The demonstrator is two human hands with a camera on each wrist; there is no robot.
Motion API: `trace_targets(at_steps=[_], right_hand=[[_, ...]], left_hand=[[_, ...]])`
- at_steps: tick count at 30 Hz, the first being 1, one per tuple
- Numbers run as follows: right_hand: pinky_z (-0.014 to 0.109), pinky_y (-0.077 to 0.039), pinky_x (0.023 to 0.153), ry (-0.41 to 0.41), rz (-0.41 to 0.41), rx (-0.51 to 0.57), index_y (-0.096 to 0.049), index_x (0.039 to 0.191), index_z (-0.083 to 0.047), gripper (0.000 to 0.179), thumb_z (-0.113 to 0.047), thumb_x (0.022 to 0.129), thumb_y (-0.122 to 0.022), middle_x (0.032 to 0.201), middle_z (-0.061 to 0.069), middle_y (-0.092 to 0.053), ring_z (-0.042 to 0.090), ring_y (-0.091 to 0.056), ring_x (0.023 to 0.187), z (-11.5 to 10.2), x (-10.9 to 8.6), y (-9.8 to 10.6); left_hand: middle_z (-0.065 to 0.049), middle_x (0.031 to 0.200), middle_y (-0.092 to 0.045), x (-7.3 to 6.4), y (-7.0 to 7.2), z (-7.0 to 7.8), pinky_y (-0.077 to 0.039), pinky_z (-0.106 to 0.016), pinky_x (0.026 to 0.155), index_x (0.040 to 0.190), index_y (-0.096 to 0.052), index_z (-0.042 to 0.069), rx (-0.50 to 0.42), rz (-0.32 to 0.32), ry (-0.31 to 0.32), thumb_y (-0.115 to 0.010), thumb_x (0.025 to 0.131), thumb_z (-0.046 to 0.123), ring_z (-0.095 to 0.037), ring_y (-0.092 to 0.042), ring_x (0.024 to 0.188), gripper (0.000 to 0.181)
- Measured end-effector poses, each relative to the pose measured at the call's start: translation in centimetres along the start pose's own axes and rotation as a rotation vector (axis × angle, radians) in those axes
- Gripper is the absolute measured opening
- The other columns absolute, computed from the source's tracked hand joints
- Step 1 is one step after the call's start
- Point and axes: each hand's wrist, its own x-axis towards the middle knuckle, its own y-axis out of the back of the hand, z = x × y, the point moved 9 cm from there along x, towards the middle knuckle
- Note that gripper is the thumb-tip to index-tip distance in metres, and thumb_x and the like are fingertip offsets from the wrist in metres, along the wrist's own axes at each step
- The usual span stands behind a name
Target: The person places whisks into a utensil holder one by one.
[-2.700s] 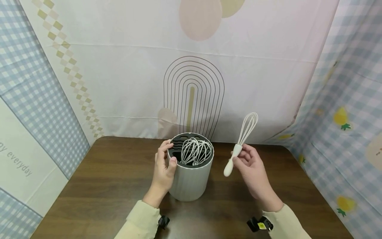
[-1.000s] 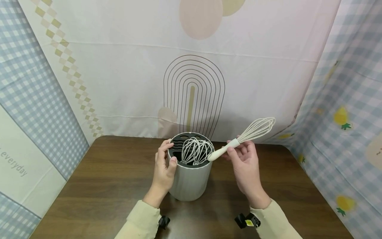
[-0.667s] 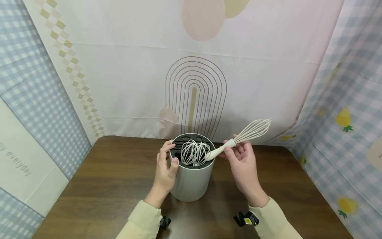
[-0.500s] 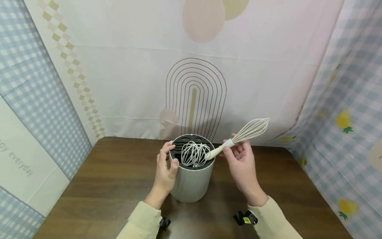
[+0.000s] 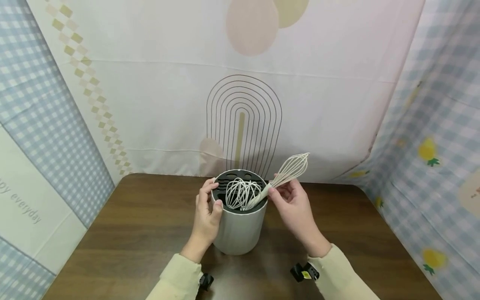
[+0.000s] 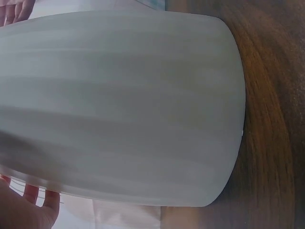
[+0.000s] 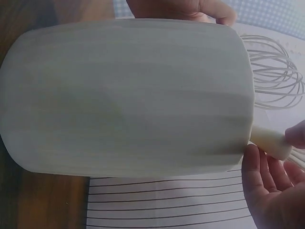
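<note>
A light grey utensil holder [image 5: 240,233] with a black slotted top stands upright on the table. My left hand [image 5: 205,214] grips its left side near the rim, thumb in front and fingers at the slots. Between thumb and fingers, my right hand [image 5: 294,206] pinches a white whisk [image 5: 292,168] by its handle. That whisk slants, wires up to the right, its handle end down in the holder's opening. Other white whisk heads [image 5: 240,193] stick up from the same opening. In the right wrist view, the pinched handle [image 7: 271,142] shows right at the holder's rim.
The brown wooden table [image 5: 150,237] spreads around the holder. A printed white cloth [image 5: 168,108] hangs behind it, and blue checked cloths hang at both sides. Black wrist cameras [image 5: 304,273] sit at the sleeve cuffs.
My right hand has brought the whisk leftward from beside the holder, tipped its handle toward the opening and lowered it in. The left hand stays on the holder.
</note>
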Motion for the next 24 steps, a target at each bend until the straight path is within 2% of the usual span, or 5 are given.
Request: trace_targets(at_steps=[10,13,17,20,24], right_hand=[[0.029,-0.052,0.075,0.008,-0.028,-0.18,-0.056,0.114,0.005,0.027,0.003,0.088,-0.063,0.103,0.018,-0.063,0.03,-0.062,0.093,-2.6,-0.8,-0.7],[0.029,-0.052,0.077,0.016,-0.03,-0.175,-0.055,0.115,0.006,0.029,0.004,0.087,-0.063,0.104,0.019,-0.062,0.03,-0.062,0.094,-2.5,-0.9,-0.5],[0.025,-0.05,0.081,0.087,-0.021,-0.116,-0.05,0.122,0.01,0.036,0.009,0.088,-0.059,0.112,0.025,-0.057,0.037,-0.058,0.099,-2.4,-1.6,0.1],[0.024,-0.049,0.084,0.145,0.006,-0.112,-0.049,0.126,0.008,0.038,0.009,0.089,-0.057,0.118,0.022,-0.056,0.038,-0.057,0.103,-1.4,-2.3,1.1],[0.025,-0.049,0.082,0.155,0.018,-0.26,-0.054,0.126,-0.003,0.035,-0.002,0.091,-0.06,0.116,0.006,-0.059,0.024,-0.06,0.101,1.1,-2.9,2.1]], left_hand=[[-0.031,0.138,-0.042,-0.2,-0.4,0.4,-0.032,-0.055,0.091,0.124,-0.047,-0.011,-0.003,-0.003,0.0,-0.05,0.09,0.019,-0.044,-0.039,0.114,0.045],[-0.031,0.138,-0.042,-0.2,-0.7,0.3,-0.032,-0.058,0.091,0.124,-0.047,-0.01,-0.006,-0.001,-0.007,-0.05,0.089,0.019,-0.045,-0.039,0.114,0.046],[-0.025,0.141,-0.043,-0.8,-0.9,-1.3,-0.033,-0.058,0.091,0.128,-0.048,-0.004,0.003,-0.008,0.001,-0.051,0.088,0.019,-0.042,-0.04,0.116,0.046],[-0.018,0.145,-0.043,-1.2,-0.9,-2.6,-0.035,-0.054,0.091,0.131,-0.048,0.003,0.033,-0.025,0.015,-0.051,0.088,0.021,-0.034,-0.042,0.117,0.046],[-0.01,0.147,-0.042,-1.2,-0.1,-3.1,-0.038,-0.049,0.092,0.136,-0.047,0.012,0.103,-0.078,0.058,-0.052,0.091,0.026,-0.027,-0.044,0.117,0.047]])
